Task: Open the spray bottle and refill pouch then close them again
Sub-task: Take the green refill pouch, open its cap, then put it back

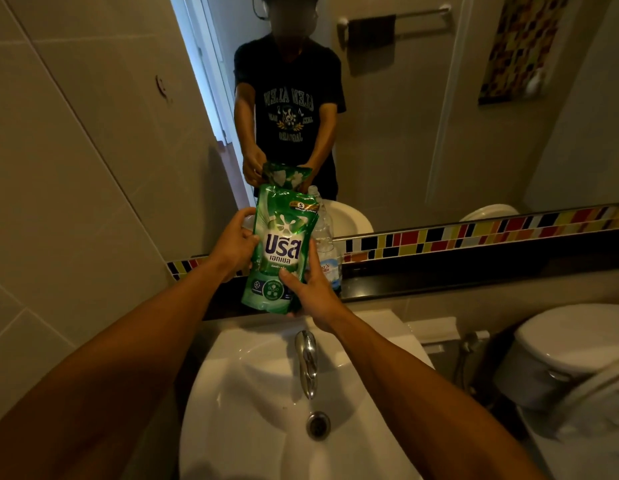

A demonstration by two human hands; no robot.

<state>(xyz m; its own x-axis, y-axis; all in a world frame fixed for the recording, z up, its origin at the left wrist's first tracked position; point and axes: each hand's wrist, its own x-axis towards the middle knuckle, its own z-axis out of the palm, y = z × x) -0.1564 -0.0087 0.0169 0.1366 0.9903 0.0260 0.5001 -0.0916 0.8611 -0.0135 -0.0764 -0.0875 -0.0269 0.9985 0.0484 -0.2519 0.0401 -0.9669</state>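
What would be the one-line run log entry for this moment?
both hands hold green refill pouch upright | left hand | right hand | over sink | cap hidden

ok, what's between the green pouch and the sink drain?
Head view: the chrome faucet lies between the green refill pouch and the sink drain. Below its spout, only bare white basin. Both hands, left hand and right hand, hold the pouch.

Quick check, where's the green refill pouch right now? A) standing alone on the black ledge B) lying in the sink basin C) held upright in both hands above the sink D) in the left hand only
C: the green refill pouch stands upright between the left hand on its side and the right hand at its lower corner, above the sink.
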